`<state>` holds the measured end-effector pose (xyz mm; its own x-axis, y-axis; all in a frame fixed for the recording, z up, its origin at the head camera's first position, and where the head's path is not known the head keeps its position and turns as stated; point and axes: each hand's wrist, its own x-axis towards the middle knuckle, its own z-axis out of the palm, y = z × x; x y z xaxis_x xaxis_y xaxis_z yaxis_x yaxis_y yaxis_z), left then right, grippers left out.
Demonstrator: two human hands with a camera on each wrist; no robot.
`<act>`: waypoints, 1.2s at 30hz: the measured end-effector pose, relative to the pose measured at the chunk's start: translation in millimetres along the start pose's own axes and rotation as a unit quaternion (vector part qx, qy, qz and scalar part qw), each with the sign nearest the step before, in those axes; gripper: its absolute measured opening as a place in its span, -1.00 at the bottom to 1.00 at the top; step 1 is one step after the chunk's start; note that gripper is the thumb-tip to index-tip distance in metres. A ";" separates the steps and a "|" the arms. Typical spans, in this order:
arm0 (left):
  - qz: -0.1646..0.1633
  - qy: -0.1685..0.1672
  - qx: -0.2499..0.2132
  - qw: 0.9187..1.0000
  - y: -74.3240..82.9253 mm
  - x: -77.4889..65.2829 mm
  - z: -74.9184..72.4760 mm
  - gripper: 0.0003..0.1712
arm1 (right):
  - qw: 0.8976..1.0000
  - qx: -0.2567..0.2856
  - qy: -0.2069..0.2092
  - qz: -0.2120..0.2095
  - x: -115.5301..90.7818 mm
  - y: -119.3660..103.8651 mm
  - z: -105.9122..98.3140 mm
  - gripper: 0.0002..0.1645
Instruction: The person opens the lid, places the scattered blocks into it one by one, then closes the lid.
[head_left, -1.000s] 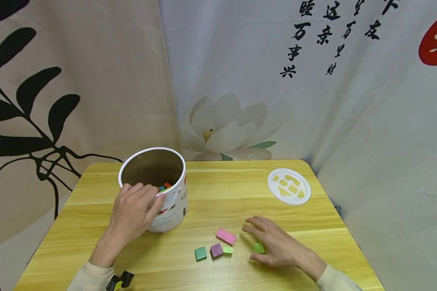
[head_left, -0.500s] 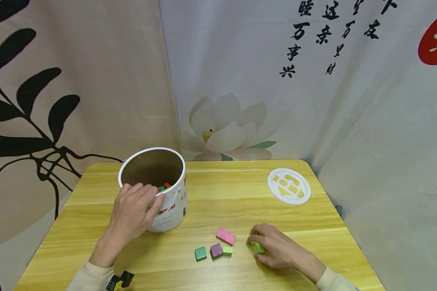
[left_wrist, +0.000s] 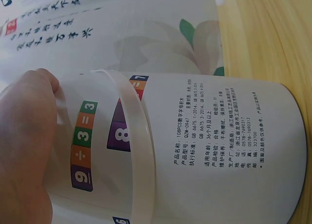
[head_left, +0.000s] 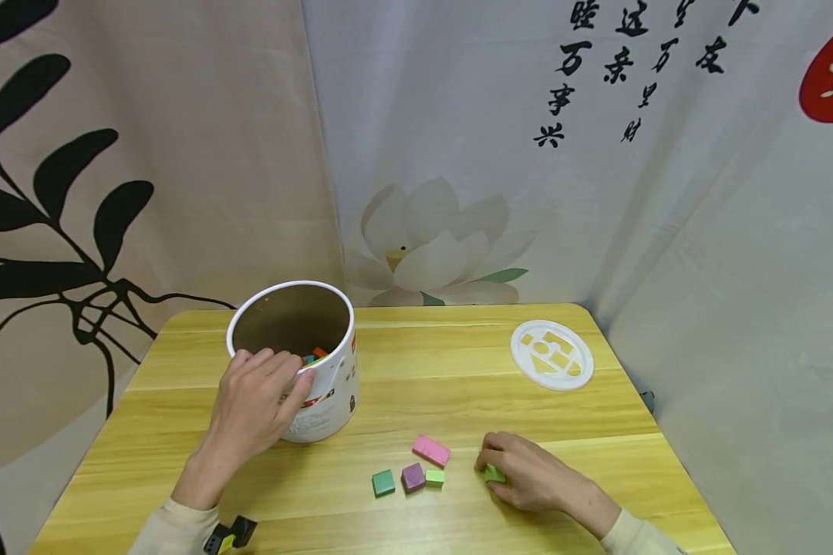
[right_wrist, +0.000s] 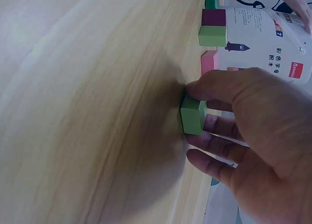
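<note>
Fingers of my left hand (head_left: pixel 253 405) hook over the near rim of a white cardboard bucket (head_left: pixel 335 405), thumb along its outside. Several coloured blocks (head_left: pixel 318 353) show inside the bucket. My right hand (head_left: pixel 537 474) pinches a green block (right_wrist: pixel 192 117) between thumb and fingers, low over the table, in the right wrist view. To its left lie a pink rectangular block (head_left: pixel 431 451), a purple block (head_left: pixel 413 478), a small light green block (head_left: pixel 433 479) and a teal block (head_left: pixel 383 483). The bucket's printed side and white handle (left_wrist: pixel 141 165) fill the left wrist view.
A round white lid (head_left: pixel 555 382) with shaped cut-outs lies at the back right of the wooden table (head_left: pixel 444 362). Behind the table hangs a printed curtain (head_left: pixel 458 116). A small black and yellow device (head_left: pixel 231 536) sits at my left sleeve.
My right hand's spread fingers have come together around the green block, which has shifted only slightly. The left hand and the bucket have stayed in place.
</note>
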<state>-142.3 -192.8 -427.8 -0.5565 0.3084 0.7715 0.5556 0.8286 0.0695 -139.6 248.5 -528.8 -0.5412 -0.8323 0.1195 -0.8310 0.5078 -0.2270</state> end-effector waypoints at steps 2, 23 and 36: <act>0.000 0.000 -0.001 1.000 0.0 0.0 0.2 -0.61 | 1.000 0.002 -0.001 -0.001 1.1 0.0 -0.9 -0.80; 0.001 -0.002 0.003 1.000 -1.4 -1.1 0.8 -0.60 | 0.998 -0.014 0.049 -0.047 71.6 -9.1 -59.5 -0.82; 0.003 -0.002 0.004 1.000 -0.4 0.3 1.6 -0.59 | 0.979 -0.002 0.147 -0.144 156.0 -20.8 -112.9 -0.84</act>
<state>-143.6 -192.2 -428.6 -0.5555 0.3155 0.7694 0.5546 0.8299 0.0601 -221.3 133.2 -396.2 -0.2976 -0.8416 0.4506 -0.9547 0.2632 -0.1390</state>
